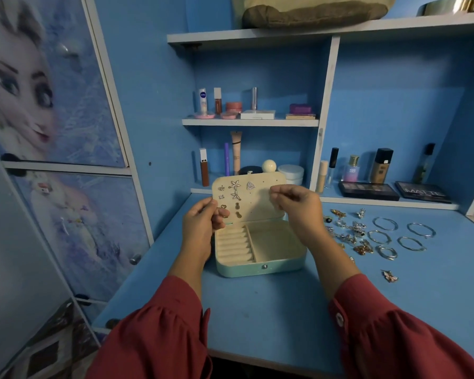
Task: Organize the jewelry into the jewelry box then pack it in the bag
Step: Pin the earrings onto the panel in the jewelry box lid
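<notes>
Mid-frame, left hand grips the open jewelry box lid; right hand fingers pinched, contents unclear; loose jewelry lies right on the desk.

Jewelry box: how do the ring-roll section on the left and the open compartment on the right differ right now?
In the mint-green jewelry box, the cream ring-roll section is narrower and ridged into padded rows; the cream open compartment is wider with a flat, smooth floor. The ring-roll section lies nearer the left hand, the compartment below the right hand. Both are cream-lined and look empty.
</notes>
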Demonstrator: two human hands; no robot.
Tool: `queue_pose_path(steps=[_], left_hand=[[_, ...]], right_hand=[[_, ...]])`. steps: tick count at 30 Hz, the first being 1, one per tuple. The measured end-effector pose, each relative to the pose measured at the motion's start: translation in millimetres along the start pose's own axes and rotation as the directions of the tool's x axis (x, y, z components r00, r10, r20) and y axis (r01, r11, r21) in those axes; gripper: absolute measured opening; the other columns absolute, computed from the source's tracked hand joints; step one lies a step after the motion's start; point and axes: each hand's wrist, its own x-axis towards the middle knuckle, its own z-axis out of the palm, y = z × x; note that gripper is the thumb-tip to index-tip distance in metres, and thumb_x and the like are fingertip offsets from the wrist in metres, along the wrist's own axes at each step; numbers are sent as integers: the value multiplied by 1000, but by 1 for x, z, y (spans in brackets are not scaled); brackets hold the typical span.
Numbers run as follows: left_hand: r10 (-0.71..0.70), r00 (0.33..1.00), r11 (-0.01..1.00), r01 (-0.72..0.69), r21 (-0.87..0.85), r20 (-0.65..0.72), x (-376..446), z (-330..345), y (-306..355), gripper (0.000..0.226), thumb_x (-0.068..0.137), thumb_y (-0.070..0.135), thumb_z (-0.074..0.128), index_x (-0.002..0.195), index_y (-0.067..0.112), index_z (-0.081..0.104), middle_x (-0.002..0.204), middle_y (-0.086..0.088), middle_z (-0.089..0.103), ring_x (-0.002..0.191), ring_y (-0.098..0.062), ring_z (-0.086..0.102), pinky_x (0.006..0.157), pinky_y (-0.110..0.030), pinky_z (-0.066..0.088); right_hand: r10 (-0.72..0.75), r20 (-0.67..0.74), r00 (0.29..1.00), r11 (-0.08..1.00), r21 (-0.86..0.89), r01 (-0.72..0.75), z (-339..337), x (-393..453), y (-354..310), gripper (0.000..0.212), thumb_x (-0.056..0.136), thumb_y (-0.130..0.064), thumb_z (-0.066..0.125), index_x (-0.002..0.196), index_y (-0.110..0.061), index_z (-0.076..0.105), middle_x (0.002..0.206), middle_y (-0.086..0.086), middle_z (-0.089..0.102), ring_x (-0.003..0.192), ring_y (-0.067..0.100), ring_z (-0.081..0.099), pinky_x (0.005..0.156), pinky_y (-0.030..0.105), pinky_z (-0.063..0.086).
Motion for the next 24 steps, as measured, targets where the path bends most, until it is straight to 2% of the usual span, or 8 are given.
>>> queue_pose_path(steps=[6, 9, 11, 14, 18, 24], left_hand=[[-7, 1000, 1000, 7, -11, 17, -2, -1, 1, 23, 96, 4, 52, 116, -6, 57, 58, -7, 65, 42, -4, 50, 44, -17, 45], [-9, 1000, 1000, 9, -12, 22, -1, -1, 1, 24, 96, 4, 52, 118, -5, 57, 57, -6, 65, 42, -5, 50, 44, -17, 46], [-15, 1000, 1000, 15, -9, 25, 0, -2, 1, 25, 96, 4, 52, 119, -5, 56, 57, -6, 65, 42, -5, 50, 45, -17, 46], [-17, 999, 1000, 17, -2, 34, 1, -2, 0, 26, 96, 5, 52, 120, -5, 56, 58, -6, 66, 43, -6, 50, 45, -17, 46], [-11, 999, 1000, 11, -2, 37, 2, -3, -1, 27, 96, 5, 52, 121, -5, 56, 57, -5, 65, 43, -6, 50, 45, -17, 47], [-3, 999, 1000, 3, -1, 44, 1, -3, -1, 27, 96, 5, 52, 120, -5, 57, 57, -5, 65, 43, -6, 50, 46, -17, 47]], right_hand=[[-64, -13, 998, 996, -61, 63, 12, 5, 0, 18, 84, -8, 70, 95, -22, 68, 86, -5, 67, 83, 11, 61, 83, 31, 55], [-96, -69, 993, 991, -96, 89, 16, 5, -2, 20, 83, -10, 72, 98, -19, 62, 85, -8, 61, 81, 6, 58, 77, 22, 53], [-130, -82, 988, 982, -147, 117, 16, 4, -3, 14, 84, -11, 71, 94, -16, 64, 84, -10, 62, 78, 1, 57, 74, 14, 50], [-150, -63, 987, 971, -197, 135, 16, 4, -3, 10, 86, -15, 69, 95, -15, 70, 86, -11, 65, 79, -3, 58, 74, 10, 48], [-160, -43, 986, 969, -198, 149, 16, 5, -1, 11, 87, -13, 67, 97, -14, 72, 94, -5, 68, 89, 5, 60, 84, 22, 50], [-207, 5, 978, 949, -243, 202, 21, 8, -3, 13, 87, -10, 65, 90, -21, 71, 89, -16, 63, 89, 4, 58, 82, 19, 45]])
